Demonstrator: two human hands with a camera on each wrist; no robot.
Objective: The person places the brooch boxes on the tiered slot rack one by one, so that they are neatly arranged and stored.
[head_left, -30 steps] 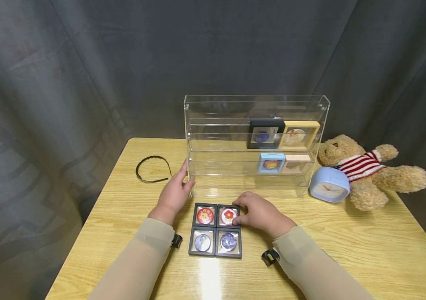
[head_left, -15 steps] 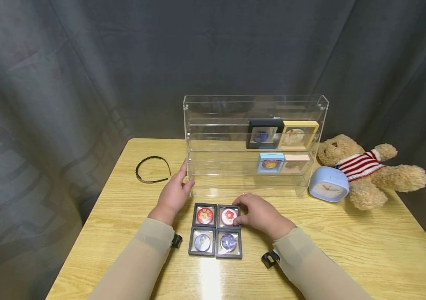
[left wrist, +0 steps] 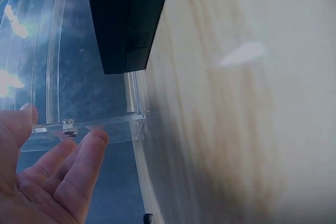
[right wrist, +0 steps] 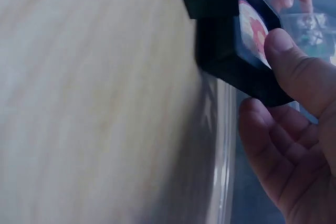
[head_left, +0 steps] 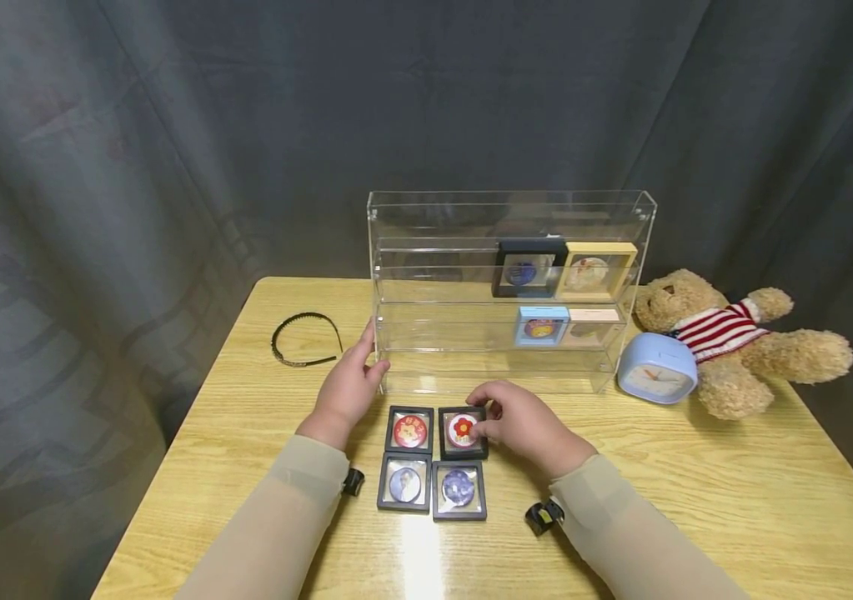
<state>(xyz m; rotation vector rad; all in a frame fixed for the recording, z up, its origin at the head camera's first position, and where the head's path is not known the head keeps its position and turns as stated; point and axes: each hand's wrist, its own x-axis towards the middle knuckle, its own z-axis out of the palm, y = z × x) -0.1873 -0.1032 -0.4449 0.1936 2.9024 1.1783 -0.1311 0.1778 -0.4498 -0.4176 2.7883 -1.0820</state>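
My right hand (head_left: 524, 421) pinches a small black display frame (head_left: 464, 454) holding a white badge with a red flower. In the right wrist view the thumb (right wrist: 294, 64) lies over the frame's front and the fingers sit at its edge. My left hand (head_left: 345, 383) grips the left side panel of a clear acrylic display rack (head_left: 434, 312); the left wrist view has the thumb and fingers on either side of that panel (left wrist: 118, 127). Three more black frames lie on the table: a red badge frame (head_left: 410, 452), a pale one (head_left: 403, 507) and a purple one (head_left: 459, 516).
On the rack's right half stand a black frame (head_left: 499, 287), a yellow frame (head_left: 624, 275), a blue frame (head_left: 521, 333) and a pink frame (head_left: 606, 317). A light blue clock (head_left: 659, 350) and a teddy bear (head_left: 737, 392) are at its right, a black headband (head_left: 276, 342) at its left.
The red-flower frame has shifted slightly right and up in my right hand, opening gaps to its neighbours. The purple badge frame has slid slightly nearer. The left hand keeps its place.
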